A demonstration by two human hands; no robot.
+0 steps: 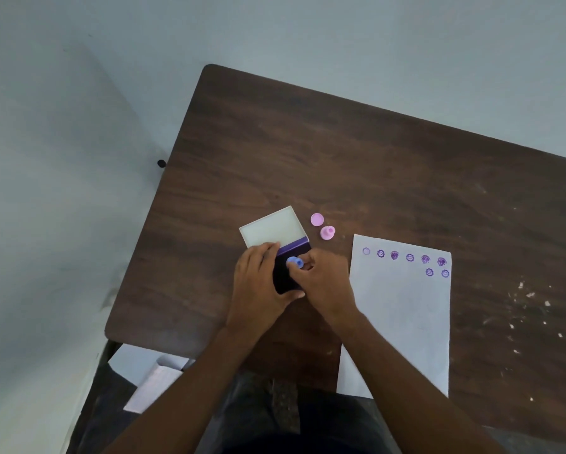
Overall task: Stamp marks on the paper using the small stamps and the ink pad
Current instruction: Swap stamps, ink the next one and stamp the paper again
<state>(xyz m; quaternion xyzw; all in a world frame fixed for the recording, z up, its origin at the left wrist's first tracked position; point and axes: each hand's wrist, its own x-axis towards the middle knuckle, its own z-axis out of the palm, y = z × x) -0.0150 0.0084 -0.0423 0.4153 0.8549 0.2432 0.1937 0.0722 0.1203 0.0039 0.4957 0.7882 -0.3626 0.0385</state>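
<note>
right, i'm looking down on a dark wooden table (357, 165) and both hands are together over the ink pad (283, 273), which sits near the middle of the table, left of the paper. my left hand (262, 283) is wrapped around the pad's dark base, fingers over its far edge and thumb curled along its near edge, clamping it in place. my right hand (327, 286) pinches a small blue stamp (295, 263) between the fingertips, and the stamp sits right over the dark inked surface; i can't tell whether it's actually touching the ink. the pad's pale lid (273, 227) is flipped open, lying flat beyond the base toward the far side of the table, with a purple strip showing where the two meet. just to the right of the lid are two small pink pieces: a round pink cap (316, 219) and, beside it, a pink stamp (327, 232) lying on the table. the paper (403, 316) lies to the right of my hands, its near end hanging past the table edge, and it carries a row of six purple stamp marks (409, 257) across the top, with two more beneath at the right end. white flecks (530, 294) dot the table's right side.
</note>
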